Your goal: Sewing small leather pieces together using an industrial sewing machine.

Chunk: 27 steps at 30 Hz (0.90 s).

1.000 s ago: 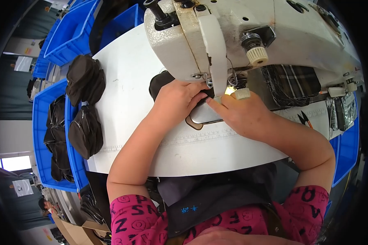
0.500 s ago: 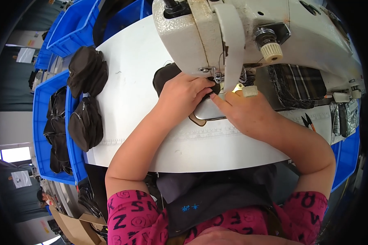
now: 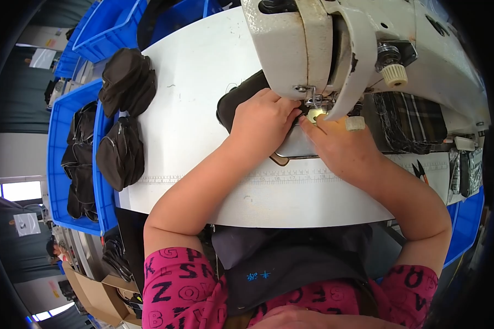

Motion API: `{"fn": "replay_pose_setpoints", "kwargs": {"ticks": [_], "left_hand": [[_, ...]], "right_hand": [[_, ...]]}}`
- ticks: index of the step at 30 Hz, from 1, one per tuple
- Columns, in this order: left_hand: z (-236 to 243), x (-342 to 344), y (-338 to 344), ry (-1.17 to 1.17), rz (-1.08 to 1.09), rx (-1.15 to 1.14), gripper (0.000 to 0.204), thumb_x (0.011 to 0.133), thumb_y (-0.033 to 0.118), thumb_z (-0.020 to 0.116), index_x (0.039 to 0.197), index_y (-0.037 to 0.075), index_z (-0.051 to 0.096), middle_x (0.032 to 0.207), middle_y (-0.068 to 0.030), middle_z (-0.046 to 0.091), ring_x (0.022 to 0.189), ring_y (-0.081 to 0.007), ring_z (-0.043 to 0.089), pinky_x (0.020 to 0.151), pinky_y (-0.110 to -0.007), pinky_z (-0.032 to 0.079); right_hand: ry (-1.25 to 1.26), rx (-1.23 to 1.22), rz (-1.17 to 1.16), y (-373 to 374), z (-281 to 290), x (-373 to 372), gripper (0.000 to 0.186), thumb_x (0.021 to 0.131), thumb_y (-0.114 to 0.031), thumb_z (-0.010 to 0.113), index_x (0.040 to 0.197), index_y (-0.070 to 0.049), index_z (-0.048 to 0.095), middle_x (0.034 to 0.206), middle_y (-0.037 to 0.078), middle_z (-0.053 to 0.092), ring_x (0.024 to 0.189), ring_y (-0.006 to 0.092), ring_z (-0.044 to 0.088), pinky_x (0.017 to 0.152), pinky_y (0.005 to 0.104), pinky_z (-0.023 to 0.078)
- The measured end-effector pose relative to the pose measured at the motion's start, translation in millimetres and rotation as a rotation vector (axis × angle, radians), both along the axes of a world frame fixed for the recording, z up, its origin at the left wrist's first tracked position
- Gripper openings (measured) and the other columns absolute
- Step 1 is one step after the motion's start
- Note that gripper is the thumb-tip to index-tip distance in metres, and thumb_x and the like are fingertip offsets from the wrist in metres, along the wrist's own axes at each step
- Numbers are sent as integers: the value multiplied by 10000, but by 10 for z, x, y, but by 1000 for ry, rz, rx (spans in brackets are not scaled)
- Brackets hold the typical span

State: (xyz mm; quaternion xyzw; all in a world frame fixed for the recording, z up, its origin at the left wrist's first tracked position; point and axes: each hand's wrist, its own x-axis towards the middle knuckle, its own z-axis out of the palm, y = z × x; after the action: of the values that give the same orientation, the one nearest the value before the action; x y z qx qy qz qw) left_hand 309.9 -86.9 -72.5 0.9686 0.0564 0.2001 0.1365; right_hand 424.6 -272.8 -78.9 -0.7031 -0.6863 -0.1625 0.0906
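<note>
A dark, rounded fabric piece (image 3: 239, 101) lies under the head of a white sewing machine (image 3: 288, 49), with its left end showing. My left hand (image 3: 265, 122) is closed on its near edge, fingers bunched just left of the needle area. Close by, my right hand (image 3: 348, 147) has its fingertips drawn together at the fabric's edge, almost meeting my left fingertips. Some of its fingers are hidden behind a cream knob. Both hands rest over the metal machine bed (image 3: 297, 147). A small light shines near the presser foot, and the stitching spot itself is covered by my fingers.
A stack of dark plaid fabric pieces (image 3: 414, 123) lies right of the needle. Small snips (image 3: 421, 171) rest on the white table (image 3: 313, 203). Black zippered pouches (image 3: 121, 153) sit along the left edge, beside a blue bin (image 3: 57, 164) holding more.
The whole view has shifted, so the machine and table appear farther right. Both hands stay at the fabric by the needle, with little visible movement relative to the machine.
</note>
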Motion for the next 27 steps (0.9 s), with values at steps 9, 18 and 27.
{"fn": "replay_pose_setpoints", "kwargs": {"ticks": [9,18,27], "left_hand": [[229,-187,50,31,-140,-169,269,850,209,797,1072,92,700,1047,-76,674,974,-294,663,811,-404,565],[242,-202,-2,86,-114,-39,291,775,71,718,1064,87,697,1031,-63,689,948,-287,671,810,-392,579],[276,-211,-58,123,-81,-110,236,804,118,757,1020,70,674,987,-74,669,932,-290,674,790,-394,574]], "right_hand": [[131,75,15,-8,6,25,437,786,-93,676,1216,-24,710,915,40,668,773,223,662,648,347,498],[264,26,6,-13,-8,55,420,791,-48,701,1210,-65,713,975,67,707,779,278,672,679,386,525],[205,50,24,5,-8,26,436,771,-52,707,1206,-82,715,921,62,671,799,281,662,679,398,524]]}}
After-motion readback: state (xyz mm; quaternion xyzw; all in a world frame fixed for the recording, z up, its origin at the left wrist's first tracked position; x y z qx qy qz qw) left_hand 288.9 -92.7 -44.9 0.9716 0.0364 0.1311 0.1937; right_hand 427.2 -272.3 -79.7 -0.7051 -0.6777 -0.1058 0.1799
